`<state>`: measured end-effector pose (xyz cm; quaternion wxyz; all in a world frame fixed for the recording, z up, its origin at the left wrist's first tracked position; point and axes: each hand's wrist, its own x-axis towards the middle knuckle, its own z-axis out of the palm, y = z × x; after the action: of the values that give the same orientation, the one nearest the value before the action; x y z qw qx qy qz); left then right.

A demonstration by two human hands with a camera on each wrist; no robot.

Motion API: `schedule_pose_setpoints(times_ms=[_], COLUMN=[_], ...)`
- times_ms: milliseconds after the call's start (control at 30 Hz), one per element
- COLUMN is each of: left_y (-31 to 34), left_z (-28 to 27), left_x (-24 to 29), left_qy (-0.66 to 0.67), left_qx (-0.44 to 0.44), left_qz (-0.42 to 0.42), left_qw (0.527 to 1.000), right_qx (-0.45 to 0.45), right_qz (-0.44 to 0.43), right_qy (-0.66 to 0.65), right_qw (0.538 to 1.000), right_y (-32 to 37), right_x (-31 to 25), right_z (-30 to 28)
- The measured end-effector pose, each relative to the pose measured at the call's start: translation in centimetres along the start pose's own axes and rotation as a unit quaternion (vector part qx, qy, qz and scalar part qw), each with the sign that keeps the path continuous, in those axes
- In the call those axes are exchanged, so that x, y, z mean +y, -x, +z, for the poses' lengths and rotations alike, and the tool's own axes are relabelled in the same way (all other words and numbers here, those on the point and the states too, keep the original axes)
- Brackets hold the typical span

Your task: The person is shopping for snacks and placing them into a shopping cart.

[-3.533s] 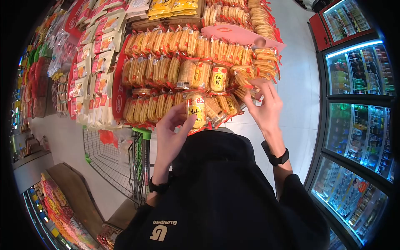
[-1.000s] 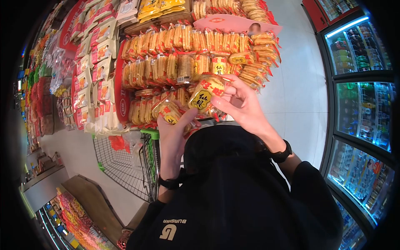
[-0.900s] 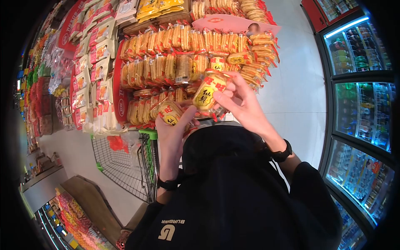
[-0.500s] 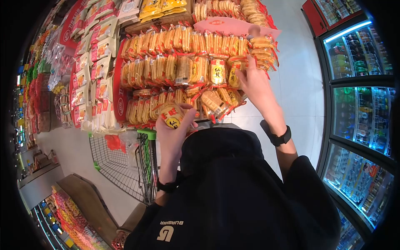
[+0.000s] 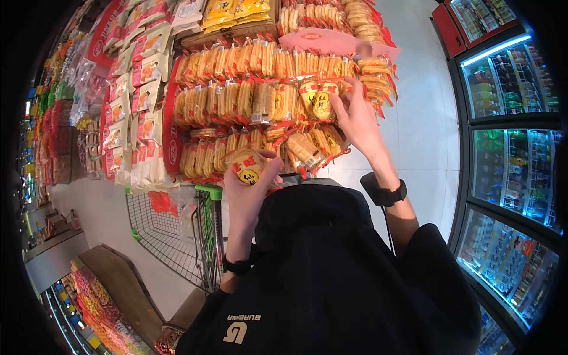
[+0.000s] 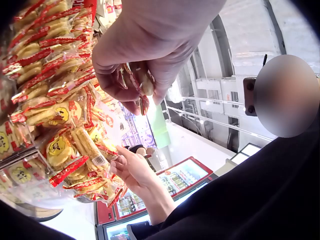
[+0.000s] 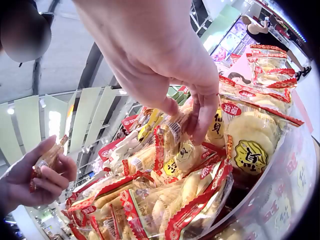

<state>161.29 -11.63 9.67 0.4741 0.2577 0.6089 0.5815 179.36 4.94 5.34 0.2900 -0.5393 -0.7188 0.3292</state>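
A clear-and-red cracker packet with a yellow label (image 5: 247, 170) is held in the left hand (image 5: 241, 198), between thumb and fingers, just in front of the display's lowest row. At the right end of the middle row, the right hand (image 5: 362, 125) pinches an upright cracker packet (image 5: 322, 105), which leans against another yellow-labelled packet (image 5: 307, 94). In the right wrist view the right hand (image 7: 160, 55) has its thumb and fingers round a packet showing a barcode (image 7: 175, 131). The left wrist view shows the left hand (image 6: 150, 45) gripping its packet (image 6: 136, 82) by the sides.
Rows of wrapped crackers (image 5: 219, 103) fill the tiered display, with pink-and-white bags (image 5: 148, 71) at its left. A wire cart with a green-tipped handle (image 5: 208, 190) stands below left. Lit drink fridges (image 5: 512, 171) line the right side. In the right wrist view a person (image 7: 265, 32) stands beyond.
The right hand took a packet from beside the left hand back to the middle row; its packet has since shifted slightly left. The left hand keeps its packet in nearly the same place.
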Motion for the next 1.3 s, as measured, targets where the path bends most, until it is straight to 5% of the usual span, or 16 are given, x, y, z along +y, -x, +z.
schedule_pose_setpoints(times_ms=[233, 333, 533, 633, 733, 933, 1300], left_y=[-0.1, 0.0, 0.0, 0.1, 0.3, 0.5, 0.5], left_z=[-0.2, -0.1, -0.2, -0.2, -0.3, -0.5, -0.5], left_x=[-0.1, 0.1, 0.0, 0.0, 0.3, 0.1, -0.4], left_qy=[-0.018, -0.011, -0.006, -0.006, -0.030, -0.031, -0.008], left_qx=[-0.006, -0.002, 0.009, 0.011, 0.000, 0.002, 0.005], left_qz=[-0.008, -0.007, 0.012, 0.018, -0.002, 0.008, 0.025], left_qw=[1.000, 1.000, 1.000, 1.000, 1.000, 0.999, 1.000], right_qx=[0.034, -0.035, -0.026, -0.096, -0.007, -0.056, -0.010], right_qz=[0.001, 0.008, -0.024, 0.049, -0.068, -0.012, 0.062], right_qy=[-0.067, 0.005, 0.059, 0.074, 0.100, 0.091, -0.146], right_qw=[0.997, 0.999, 0.998, 0.991, 0.993, 0.994, 0.987], right_y=[-0.3, -0.9, -0.9, -0.9, -0.5, -0.6, -0.6], right_x=[0.8, 0.9, 0.0, -1.2, -0.5, -2.3, -1.5], right_z=[1.1, 1.2, 2.0, 1.4, 2.0, 1.2, 1.4])
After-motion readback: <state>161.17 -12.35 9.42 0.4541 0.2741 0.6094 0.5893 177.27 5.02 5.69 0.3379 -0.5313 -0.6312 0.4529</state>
